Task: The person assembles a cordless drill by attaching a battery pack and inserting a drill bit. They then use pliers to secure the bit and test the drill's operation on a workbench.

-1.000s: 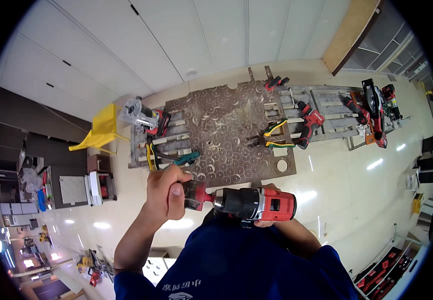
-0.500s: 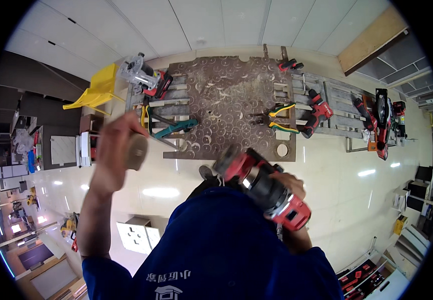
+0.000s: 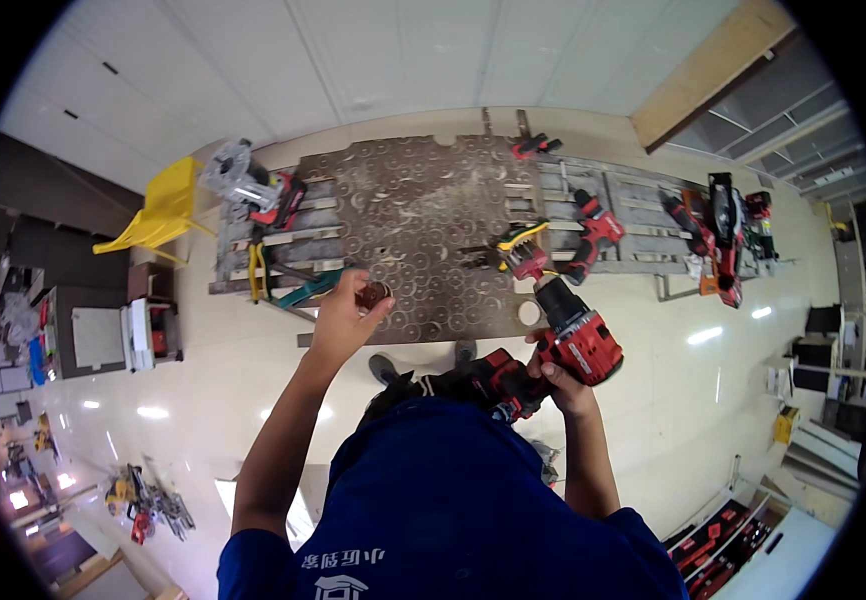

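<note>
My right hand (image 3: 561,386) is wrapped around the handle of a red and black cordless drill (image 3: 585,345). A red hole saw (image 3: 526,262) sits in its chuck, pointing away from me over the near right part of a brown board. In my left hand (image 3: 341,318) is a round brown disc (image 3: 373,294), pinched between thumb and fingers above the board's near left edge. The brown board (image 3: 413,200) is covered in circular cut marks. Yellow-and-green handled pliers (image 3: 519,236) lie behind the hole saw, partly hidden by it.
Slatted benches carry a teal-handled tool (image 3: 310,288) and a clear-based trimmer (image 3: 243,185) on the left. Another red drill (image 3: 598,232) and a circular saw (image 3: 727,240) lie on the right. A yellow chair (image 3: 165,205) stands far left.
My left hand has swung right with the disc, from beside the left bench to the board's near edge. The drill has turned from lying across my body to pointing away toward the board.
</note>
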{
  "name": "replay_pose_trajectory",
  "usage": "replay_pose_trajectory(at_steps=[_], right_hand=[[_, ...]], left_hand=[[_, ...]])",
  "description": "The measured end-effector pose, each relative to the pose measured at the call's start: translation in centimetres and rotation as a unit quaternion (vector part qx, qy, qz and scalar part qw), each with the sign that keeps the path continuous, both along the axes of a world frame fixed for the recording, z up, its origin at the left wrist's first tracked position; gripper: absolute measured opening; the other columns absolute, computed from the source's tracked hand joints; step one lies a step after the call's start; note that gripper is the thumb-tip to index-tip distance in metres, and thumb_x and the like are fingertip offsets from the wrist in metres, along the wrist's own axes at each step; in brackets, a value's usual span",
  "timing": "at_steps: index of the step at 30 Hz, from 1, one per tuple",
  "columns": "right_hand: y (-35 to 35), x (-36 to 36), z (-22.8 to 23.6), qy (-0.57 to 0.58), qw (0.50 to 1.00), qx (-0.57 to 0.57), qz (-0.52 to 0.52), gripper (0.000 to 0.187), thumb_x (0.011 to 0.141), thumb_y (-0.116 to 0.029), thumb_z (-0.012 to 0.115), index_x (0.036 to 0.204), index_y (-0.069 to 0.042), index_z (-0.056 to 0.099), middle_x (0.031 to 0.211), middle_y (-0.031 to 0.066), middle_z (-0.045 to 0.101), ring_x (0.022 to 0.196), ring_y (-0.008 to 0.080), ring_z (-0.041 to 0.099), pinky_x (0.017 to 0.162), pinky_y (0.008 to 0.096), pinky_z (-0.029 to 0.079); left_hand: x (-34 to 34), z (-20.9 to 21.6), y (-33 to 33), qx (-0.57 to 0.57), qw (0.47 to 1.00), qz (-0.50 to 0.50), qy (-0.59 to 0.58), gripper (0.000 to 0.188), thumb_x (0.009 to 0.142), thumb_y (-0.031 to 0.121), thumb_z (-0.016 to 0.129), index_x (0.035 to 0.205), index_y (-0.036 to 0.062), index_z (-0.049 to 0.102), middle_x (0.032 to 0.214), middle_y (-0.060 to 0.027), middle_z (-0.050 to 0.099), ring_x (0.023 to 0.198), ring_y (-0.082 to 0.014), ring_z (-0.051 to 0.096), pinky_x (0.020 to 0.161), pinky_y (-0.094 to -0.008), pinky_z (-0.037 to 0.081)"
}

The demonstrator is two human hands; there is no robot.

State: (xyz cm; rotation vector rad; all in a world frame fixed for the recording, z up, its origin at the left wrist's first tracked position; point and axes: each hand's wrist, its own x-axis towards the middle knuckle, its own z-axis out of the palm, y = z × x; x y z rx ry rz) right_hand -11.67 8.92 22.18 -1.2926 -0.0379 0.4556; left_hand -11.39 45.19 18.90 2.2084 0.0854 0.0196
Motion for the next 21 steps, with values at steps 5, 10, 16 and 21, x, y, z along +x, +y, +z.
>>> replay_pose_trajectory(at_steps=[5,10,16,21], right_hand=[[-3.1,-0.3,-1.6,0.080,0.993,0.081,-0.026,0.053,0.082,-0.026,0.075,0.116,0.008,0.053,0.070,0.0050,0.056,0.067,0.0141,0.055,0.067,0.0271,0.044],[-6.2,-2.3,-1.2,0.077,0.989,0.084,-0.095,0.049,0.079,-0.025,0.076,0.112,0.006,0.055,0.071,0.0054,0.057,0.066,0.0145,0.055,0.066,0.0274,0.043],[-10.1,-2.9,-1.1,0.068,0.987,0.051,-0.134,0.050,0.077,-0.026,0.075,0.111,0.004,0.055,0.073,0.0053,0.057,0.067,0.0139,0.055,0.066,0.0272,0.043],[-13.2,-2.0,-2.1,0.059,0.991,0.037,-0.112,0.044,0.081,-0.024,0.072,0.113,0.002,0.056,0.075,0.0034,0.056,0.069,0.0119,0.053,0.066,0.0267,0.042]], left_hand=[[6.2,-6.9,-3.8,0.212,0.976,-0.039,-0.037,0.056,0.082,0.027,0.076,0.125,0.0075,0.048,0.104,-0.0181,0.066,0.096,-0.0383,0.064,0.079,-0.0438,0.053],[10.2,-10.1,-5.8,-0.182,0.983,0.004,-0.025,0.058,0.086,0.002,0.068,0.137,0.0068,0.042,0.121,-0.0139,0.061,0.109,-0.0244,0.061,0.089,-0.0347,0.052],[12.4,-7.5,-6.1,-0.375,0.927,-0.012,0.005,0.059,0.085,-0.001,0.070,0.137,0.0042,0.043,0.126,-0.0102,0.057,0.115,-0.0195,0.056,0.096,-0.0316,0.048],[14.2,-6.2,-5.8,-0.134,0.990,0.015,0.030,0.058,0.080,0.005,0.076,0.130,0.0058,0.047,0.121,-0.0122,0.061,0.111,-0.0224,0.060,0.093,-0.0328,0.050]])
